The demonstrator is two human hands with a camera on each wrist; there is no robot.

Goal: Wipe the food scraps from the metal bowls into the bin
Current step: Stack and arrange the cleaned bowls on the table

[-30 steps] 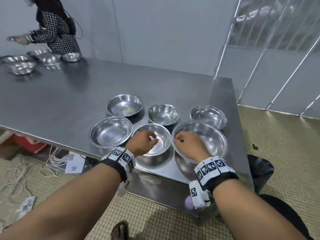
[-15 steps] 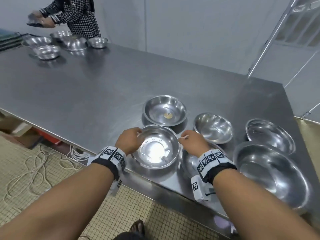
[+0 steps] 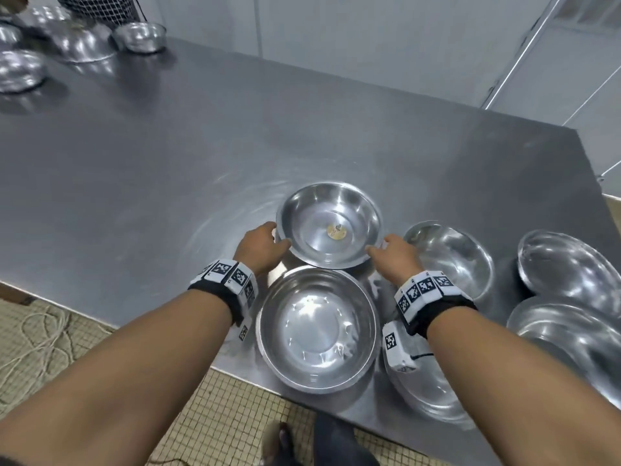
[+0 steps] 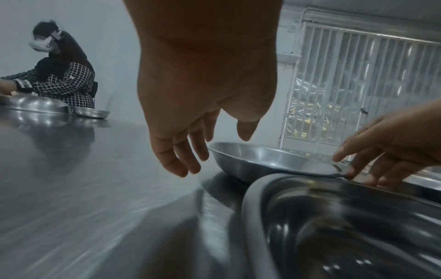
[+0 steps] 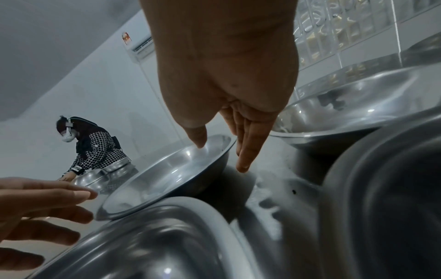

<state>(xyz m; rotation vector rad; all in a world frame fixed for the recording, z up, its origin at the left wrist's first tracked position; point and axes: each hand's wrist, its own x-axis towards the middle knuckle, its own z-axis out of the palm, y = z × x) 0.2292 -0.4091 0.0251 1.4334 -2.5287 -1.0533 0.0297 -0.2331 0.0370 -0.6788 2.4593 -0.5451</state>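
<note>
A metal bowl (image 3: 349, 210) with a small tan food scrap (image 3: 336, 230) in its bottom stands on the steel table (image 3: 201, 146). My left hand (image 3: 268, 242) is at its left rim, with straight fingers (image 4: 181, 164) beside and below the rim and the thumb above it. My right hand (image 3: 386, 248) is at the right rim. Its thumb (image 5: 198, 139) touches the inner wall and its straight fingers (image 5: 243, 160) point down outside. Neither hand has closed on the rim. Just in front stands a larger bowl (image 3: 317, 327) with no scraps visible. No bin is in view.
More metal bowls stand to the right (image 3: 450, 257) (image 3: 568, 264) (image 3: 571, 338), and one lies under my right wrist (image 3: 426, 391). Another person (image 4: 64, 75) handles bowls (image 3: 84, 42) at the table's far left end. Cords (image 3: 37, 334) lie on the tiled floor.
Both hands left the rim of the near bowl and reached forward to the rim of the far bowl that holds the scrap. The head view swung left and downward.
</note>
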